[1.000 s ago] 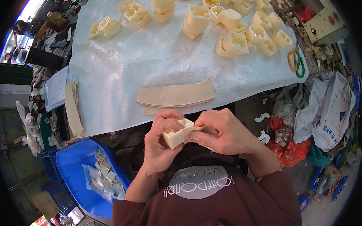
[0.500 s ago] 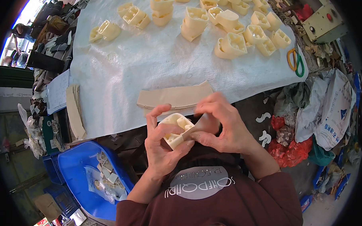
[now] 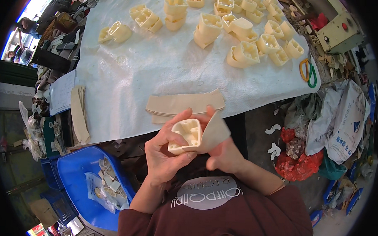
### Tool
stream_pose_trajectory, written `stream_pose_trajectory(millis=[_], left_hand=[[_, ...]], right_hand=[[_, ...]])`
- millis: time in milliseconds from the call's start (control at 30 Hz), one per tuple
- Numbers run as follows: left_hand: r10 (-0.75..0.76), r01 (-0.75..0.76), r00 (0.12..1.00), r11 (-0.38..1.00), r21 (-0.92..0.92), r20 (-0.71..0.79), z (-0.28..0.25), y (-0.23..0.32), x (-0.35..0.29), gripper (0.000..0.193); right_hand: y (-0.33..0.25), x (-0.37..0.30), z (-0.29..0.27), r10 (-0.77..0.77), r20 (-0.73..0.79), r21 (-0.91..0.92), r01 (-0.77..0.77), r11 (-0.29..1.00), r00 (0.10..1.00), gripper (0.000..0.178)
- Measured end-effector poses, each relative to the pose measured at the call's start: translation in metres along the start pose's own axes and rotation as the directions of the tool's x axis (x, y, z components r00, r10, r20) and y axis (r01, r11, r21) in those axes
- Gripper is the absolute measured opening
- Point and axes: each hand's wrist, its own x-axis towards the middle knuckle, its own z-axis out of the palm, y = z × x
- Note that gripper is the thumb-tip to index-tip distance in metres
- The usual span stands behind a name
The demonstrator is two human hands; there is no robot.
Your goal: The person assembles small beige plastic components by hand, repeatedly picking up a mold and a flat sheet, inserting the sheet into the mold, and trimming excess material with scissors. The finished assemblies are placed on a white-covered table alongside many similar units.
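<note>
My left hand (image 3: 160, 152) grips a hollow cream plastic piece (image 3: 186, 132), its ribbed inside facing up and its thumb on the near rim. A beige fabric-like strip (image 3: 216, 133) lies along the piece's right side, its loose end flaring up and outward. My right hand (image 3: 228, 157) is behind the strip, with its thumb apart and its fingers stretched out, partly hidden by the strip. Beyond the hands, a stack of beige strips (image 3: 183, 103) lies at the table's near edge.
Several cream plastic pieces (image 3: 246, 53) stand across the far side of the white-covered table (image 3: 136, 70). Scissors (image 3: 308, 73) lie at its right edge. More strips (image 3: 79, 114) lie at the left edge. A blue bin (image 3: 70, 168) with scraps stands at lower left, and bags (image 3: 347, 119) at right.
My right thumb has come away from the strip and the hand has moved behind it. The strip's broad face now shows, flaring out from the piece. My left hand keeps its hold.
</note>
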Motion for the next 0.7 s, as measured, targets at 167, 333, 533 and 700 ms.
stream_pose_trajectory(millis=[167,333,533,700], left_hand=[[0.045,-0.046,0.997,0.999,0.002,0.055,-0.008,-0.008,-0.006,0.021],[0.042,-0.044,0.99,0.999,0.011,0.134,-0.012,-0.006,-0.008,0.023],[0.029,-0.024,0.985,0.999,-0.032,0.17,-0.01,-0.007,-0.007,0.026],[0.075,-0.093,0.982,0.99,0.101,0.172,-0.012,-0.015,-0.004,0.034]], right_hand=[[-0.017,0.006,-0.015,0.085,-0.074,0.131,-0.075,0.989,0.994,0.044],[-0.023,0.008,-0.014,0.118,-0.058,0.094,-0.112,0.989,0.991,0.028],[-0.015,0.009,-0.019,0.145,-0.052,0.005,-0.145,0.989,0.988,0.029],[-0.019,0.013,-0.014,0.176,0.034,0.122,-0.179,0.976,0.984,0.036]])
